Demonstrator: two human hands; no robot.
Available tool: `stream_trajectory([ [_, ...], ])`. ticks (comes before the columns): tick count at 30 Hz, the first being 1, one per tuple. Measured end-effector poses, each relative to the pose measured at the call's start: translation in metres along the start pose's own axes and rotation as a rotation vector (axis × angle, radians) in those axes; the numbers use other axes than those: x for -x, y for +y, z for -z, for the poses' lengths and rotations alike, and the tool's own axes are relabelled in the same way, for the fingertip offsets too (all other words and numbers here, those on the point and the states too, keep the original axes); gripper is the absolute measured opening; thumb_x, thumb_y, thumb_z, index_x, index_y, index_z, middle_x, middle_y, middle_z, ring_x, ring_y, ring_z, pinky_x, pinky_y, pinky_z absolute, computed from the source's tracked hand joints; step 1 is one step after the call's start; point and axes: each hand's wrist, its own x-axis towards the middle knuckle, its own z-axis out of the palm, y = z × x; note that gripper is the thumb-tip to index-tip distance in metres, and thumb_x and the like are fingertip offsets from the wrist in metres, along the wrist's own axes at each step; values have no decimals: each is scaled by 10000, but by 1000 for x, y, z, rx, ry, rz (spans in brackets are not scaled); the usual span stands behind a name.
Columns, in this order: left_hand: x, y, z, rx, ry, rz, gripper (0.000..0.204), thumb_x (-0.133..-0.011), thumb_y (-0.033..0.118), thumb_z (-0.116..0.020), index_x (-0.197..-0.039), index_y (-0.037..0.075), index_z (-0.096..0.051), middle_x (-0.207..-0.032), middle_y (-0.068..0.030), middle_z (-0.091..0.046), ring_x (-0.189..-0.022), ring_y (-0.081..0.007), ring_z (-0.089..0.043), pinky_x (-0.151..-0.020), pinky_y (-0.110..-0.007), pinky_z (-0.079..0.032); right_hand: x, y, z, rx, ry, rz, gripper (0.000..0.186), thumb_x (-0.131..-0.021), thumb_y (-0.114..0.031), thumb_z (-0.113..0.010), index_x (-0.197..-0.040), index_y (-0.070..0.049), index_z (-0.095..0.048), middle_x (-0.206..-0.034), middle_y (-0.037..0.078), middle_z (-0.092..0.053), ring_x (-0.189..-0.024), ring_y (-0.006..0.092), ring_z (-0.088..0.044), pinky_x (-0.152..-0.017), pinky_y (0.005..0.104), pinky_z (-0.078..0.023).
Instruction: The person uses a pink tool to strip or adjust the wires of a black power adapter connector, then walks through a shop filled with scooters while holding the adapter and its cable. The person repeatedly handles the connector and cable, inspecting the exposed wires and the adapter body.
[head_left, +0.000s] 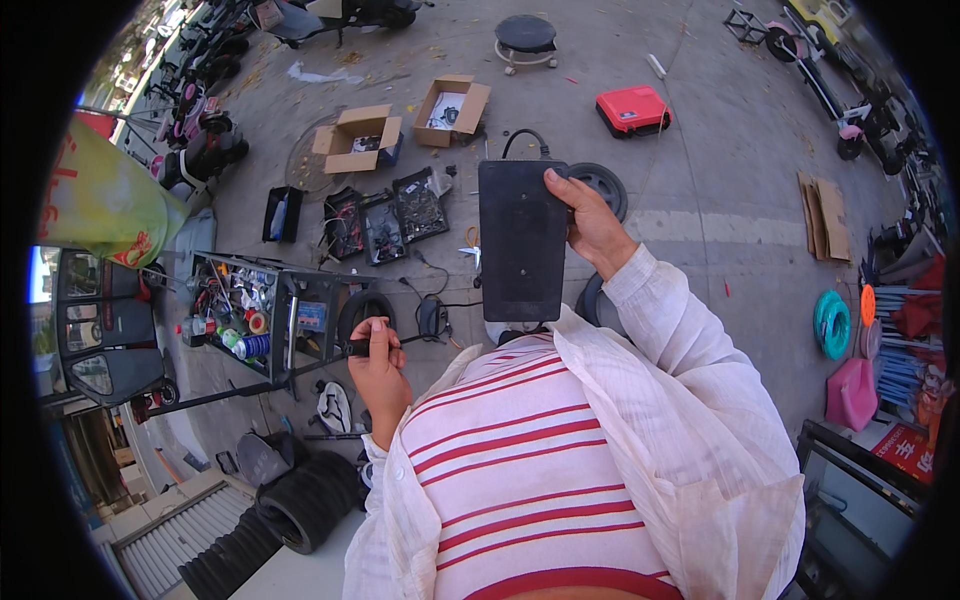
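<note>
My right hand [597,224] holds a flat black rectangular box [522,245] by its upper right edge, thumb on the near face. A short black cable [524,133] loops out of the box's top end. At the left, the fingers of my left hand [381,376] pinch a small black plug [357,348]; its far end is partly hidden by the fingers. Between the hands, a black power adapter [430,318] with cords is seen lower down. Behind the box, a black wheel [600,190] is partly covered.
Two cardboard boxes [360,140] stand open ahead, near black parts trays [384,228]. A red case [633,111] and a round stool [526,34] are farther off. To the left is a metal cart [235,310] full of tools and cans; stacked tyres [308,500] sit lower left.
</note>
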Motion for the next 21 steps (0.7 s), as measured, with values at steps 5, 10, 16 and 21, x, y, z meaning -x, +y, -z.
stream_trajectory([
  [5, 2, 1, 2, 16, 18, -8, 156, -942, 188, -603, -963, 38, -568, -701, -11, -526, -504, -39, -381, -455, -191, -309, -2, -1, -7, 12, -7, -2, 571, -841, -483, -683, -1167, -32, -554, -1059, 43, -596, -973, 164, -539, -806, 354, -414],
  [10, -2, -1, 5, -70, 40, -78, 159, -943, 177, -602, -969, 21, -594, -742, -13, -555, -541, -42, -425, -495, -192, -346, 3, -6, -20, 30, -14, 95, 656, -823, -383, -740, -1255, 34, -475, -1102, 104, -579, -1003, 183, -560, -873, 324, -455],
  [16, -18, -2, -3, -160, -7, -221, 181, -943, 151, -600, -1029, -7, -622, -830, -10, -592, -592, -45, -464, -546, -207, -382, 24, -17, -40, 610, -119, 416, 800, -685, -335, -851, -1262, 53, -456, -1134, 149, -574, -1044, 224, -566, -910, 323, -453],
  [21, -33, 11, -38, 117, -217, 88, 214, -938, 147, -606, -1069, -21, -616, -839, -24, -598, -560, -42, -423, -528, -216, -359, 40, -17, -55, 1087, -73, 700, 827, -592, -368, -880, -1215, 17, -496, -1112, 164, -565, -1037, 315, -539, -933, 386, -411],
])
